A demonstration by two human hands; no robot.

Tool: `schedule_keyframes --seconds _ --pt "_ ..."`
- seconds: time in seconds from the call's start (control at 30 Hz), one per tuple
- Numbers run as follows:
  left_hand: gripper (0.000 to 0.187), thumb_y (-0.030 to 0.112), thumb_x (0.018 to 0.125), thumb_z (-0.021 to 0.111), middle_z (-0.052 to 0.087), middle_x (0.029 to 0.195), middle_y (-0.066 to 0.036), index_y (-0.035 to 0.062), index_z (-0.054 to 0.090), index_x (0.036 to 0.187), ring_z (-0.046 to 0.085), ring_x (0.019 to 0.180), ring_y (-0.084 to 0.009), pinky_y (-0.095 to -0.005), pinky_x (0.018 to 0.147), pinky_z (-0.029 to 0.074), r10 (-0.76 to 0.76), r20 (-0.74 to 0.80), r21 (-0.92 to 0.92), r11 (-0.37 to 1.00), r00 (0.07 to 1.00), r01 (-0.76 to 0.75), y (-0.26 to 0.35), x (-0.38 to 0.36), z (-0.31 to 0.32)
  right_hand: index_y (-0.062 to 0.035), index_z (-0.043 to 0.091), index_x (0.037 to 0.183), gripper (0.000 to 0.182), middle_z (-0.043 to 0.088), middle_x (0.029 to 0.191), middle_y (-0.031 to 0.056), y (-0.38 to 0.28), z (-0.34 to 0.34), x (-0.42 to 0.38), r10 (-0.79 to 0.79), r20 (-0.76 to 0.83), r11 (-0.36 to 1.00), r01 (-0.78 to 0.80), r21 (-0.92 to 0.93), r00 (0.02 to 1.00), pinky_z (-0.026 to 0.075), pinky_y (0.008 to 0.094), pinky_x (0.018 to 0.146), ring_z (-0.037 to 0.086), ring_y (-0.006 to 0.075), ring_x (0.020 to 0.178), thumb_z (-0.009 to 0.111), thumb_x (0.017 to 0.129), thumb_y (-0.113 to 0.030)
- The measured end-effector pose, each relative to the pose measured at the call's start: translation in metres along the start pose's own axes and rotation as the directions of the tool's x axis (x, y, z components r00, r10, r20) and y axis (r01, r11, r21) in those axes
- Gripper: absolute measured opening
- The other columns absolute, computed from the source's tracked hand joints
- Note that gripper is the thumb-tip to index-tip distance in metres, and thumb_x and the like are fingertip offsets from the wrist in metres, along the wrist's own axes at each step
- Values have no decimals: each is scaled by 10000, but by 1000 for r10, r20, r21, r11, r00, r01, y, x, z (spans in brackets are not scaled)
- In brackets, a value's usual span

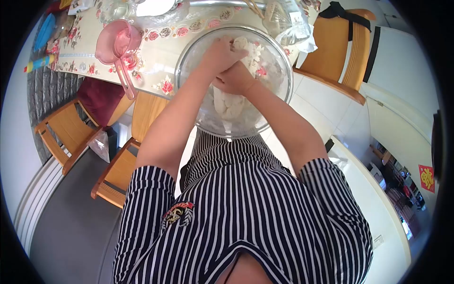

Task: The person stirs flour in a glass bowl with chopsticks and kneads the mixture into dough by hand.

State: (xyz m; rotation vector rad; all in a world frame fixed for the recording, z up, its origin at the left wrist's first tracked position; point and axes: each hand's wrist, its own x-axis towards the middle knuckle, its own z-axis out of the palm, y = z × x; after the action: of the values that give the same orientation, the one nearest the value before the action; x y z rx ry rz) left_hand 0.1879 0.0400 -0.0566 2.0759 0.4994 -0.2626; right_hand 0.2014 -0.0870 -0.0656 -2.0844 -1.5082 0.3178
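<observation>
A large clear glass bowl (178,87) holds lumpy white dough (229,108), with more crumbly pieces toward the bowl's far side. Inside it, my left hand (223,54) has its fingers curled down onto the dough. My right hand (235,78) is just below and right of the left one, touching it, and its fingers are bent around dough. Part of the dough is hidden under both hands, and the fingertips of each hand are mostly covered.
On the flowered tablecloth (163,59) a pink translucent dipper (113,45) stands left of the bowl. Clear plastic bags (288,21) lie at the back right. Wooden chairs stand at the right (326,49) and at the left (71,130).
</observation>
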Motion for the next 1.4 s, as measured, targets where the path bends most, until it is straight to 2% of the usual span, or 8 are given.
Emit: schedule_keyframes --seconds 0.17,0.23,0.43,0.57,0.63,0.73,0.83,1.4 --pt "648 401 727 826 634 1200 -206 4 657 1211 605 1145 -377 -436 970 497 147 24 92 985 989 -149 -20 12 17 -53 691 1074 230 690 1148 130 -15 -39 -59 132 -93 962 -105 251 987 504 429 930 621 333 1091 631 898 -188" --pt "573 286 708 825 618 1196 -197 31 666 1197 573 1172 -379 -433 965 494 56 118 41 997 991 -61 -12 -1 7 -63 696 1149 317 688 1201 138 -15 -48 -70 634 -287 732 -436 524 719 486 401 968 620 282 1140 561 984 -297" --pt "428 51 734 739 603 1113 -172 67 692 1159 561 1109 -370 -419 984 470 414 -92 203 898 906 -390 -6 -83 4 -52 670 1279 400 619 1323 224 28 -35 -44 871 2 236 -422 875 491 479 399 980 621 362 1115 568 972 -286" --pt "519 48 748 745 580 1176 -186 63 634 1254 535 1165 -389 -432 1024 448 506 -11 192 848 862 -495 -2 -127 -2 -48 665 1267 401 636 1250 221 25 -7 -29 725 76 527 -622 579 685 477 428 969 607 361 1123 590 949 -282" --pt "621 36 786 742 545 1272 -172 47 528 1369 513 1238 -388 -449 1066 429 240 83 61 967 967 -245 8 -133 -11 -48 658 1200 334 640 1143 198 -18 -30 -22 447 95 886 -426 -181 889 470 469 937 599 358 1095 602 925 -229" --pt "639 70 818 702 563 1254 -200 21 468 1410 516 1217 -410 -460 1056 430 352 -64 259 910 934 -325 15 -121 -14 -51 640 1127 269 635 1065 148 -59 0 -39 382 -564 902 -428 55 732 460 486 906 601 339 1039 615 902 -197" --pt "551 118 856 671 557 1283 -203 39 493 1370 524 1212 -393 -452 1025 450 544 -56 444 765 838 -467 -21 -87 17 -63 642 1105 258 639 1050 114 -47 26 -41 346 -684 888 -459 19 642 452 494 885 606 340 990 629 891 -206" --pt "190 207 891 641 622 927 -164 54 573 981 615 879 -396 -496 755 511 351 -125 481 839 928 -253 -26 -25 35 -115 641 972 141 650 894 116 22 20 -20 435 -490 859 -511 -26 756 487 488 761 626 344 857 615 920 -243"
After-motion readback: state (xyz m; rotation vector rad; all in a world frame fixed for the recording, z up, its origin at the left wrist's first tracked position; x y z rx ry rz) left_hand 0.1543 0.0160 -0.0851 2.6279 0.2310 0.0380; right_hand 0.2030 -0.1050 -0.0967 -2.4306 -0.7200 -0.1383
